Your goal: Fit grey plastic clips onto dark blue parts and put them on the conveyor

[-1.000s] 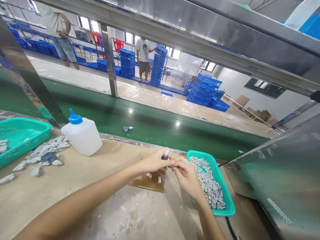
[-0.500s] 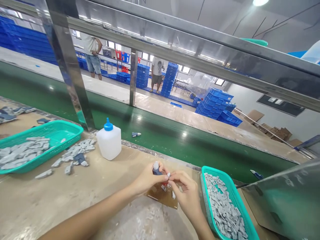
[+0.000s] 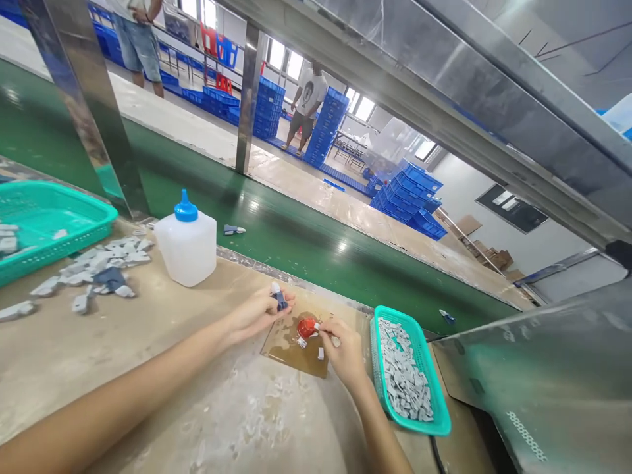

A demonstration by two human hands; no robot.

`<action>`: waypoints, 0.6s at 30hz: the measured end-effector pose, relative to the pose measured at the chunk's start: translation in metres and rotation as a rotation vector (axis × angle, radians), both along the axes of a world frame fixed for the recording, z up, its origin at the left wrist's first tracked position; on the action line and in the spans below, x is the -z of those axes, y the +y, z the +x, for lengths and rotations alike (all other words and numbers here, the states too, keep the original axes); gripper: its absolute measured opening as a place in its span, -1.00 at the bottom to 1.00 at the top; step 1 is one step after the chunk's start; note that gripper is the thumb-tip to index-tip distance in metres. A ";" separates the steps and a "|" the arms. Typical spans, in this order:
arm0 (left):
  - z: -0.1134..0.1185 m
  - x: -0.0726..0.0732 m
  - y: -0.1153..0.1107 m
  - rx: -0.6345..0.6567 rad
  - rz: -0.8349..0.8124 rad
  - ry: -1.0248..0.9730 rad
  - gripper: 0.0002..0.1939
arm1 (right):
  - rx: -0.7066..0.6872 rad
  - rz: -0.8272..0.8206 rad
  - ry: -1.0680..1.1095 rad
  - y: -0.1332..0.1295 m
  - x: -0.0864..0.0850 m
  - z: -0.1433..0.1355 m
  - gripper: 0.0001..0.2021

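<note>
My left hand (image 3: pixel 264 311) is closed on a dark blue part with a light grey tip (image 3: pixel 279 297), held above the bench. My right hand (image 3: pixel 343 345) pinches a small light grey plastic piece (image 3: pixel 316 326) at the edge of a round, shiny red thing (image 3: pixel 306 327); whether it touches the red thing I cannot tell. The red thing sits on a wet-looking brown sheet (image 3: pixel 291 355). Small light grey pieces (image 3: pixel 320 353) lie on that sheet too. To the right, a green basket (image 3: pixel 442 421) holds many small grey pieces.
A white bottle with a blue nozzle cap (image 3: pixel 187 247) stands left of my hands. Beside it are loose grey pieces, a dark blue part (image 3: pixel 109 279) and another green basket (image 3: pixel 59 257). Beyond runs a green conveyor belt (image 3: pixel 296 257) under a metal frame. Two people stand farther back.
My hands have come apart. The left has moved left with the blue part, and the right has lowered the small piece to the red thing. The view has tilted and shifted.
</note>
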State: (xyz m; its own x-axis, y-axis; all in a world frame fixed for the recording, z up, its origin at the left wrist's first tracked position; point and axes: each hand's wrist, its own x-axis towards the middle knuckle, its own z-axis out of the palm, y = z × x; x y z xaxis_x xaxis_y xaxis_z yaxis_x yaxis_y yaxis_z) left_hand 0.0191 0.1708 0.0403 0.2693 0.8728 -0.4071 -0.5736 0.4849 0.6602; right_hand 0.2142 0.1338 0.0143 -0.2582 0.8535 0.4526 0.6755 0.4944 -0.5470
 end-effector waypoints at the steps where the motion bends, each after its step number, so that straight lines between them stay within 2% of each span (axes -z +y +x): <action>1: 0.000 0.002 0.001 0.005 -0.010 -0.014 -0.68 | 0.000 0.013 -0.009 0.001 0.002 -0.001 -0.81; 6: -0.004 0.007 0.002 0.101 0.057 -0.020 -0.79 | -0.045 0.074 -0.031 0.005 0.007 -0.005 -0.80; 12: -0.010 0.003 0.002 0.292 0.188 0.152 -0.67 | -0.069 0.091 -0.069 0.007 0.010 -0.004 -0.77; 18: -0.008 0.007 0.003 0.250 0.224 0.161 -0.69 | -0.059 0.172 -0.038 0.005 0.004 -0.008 -0.80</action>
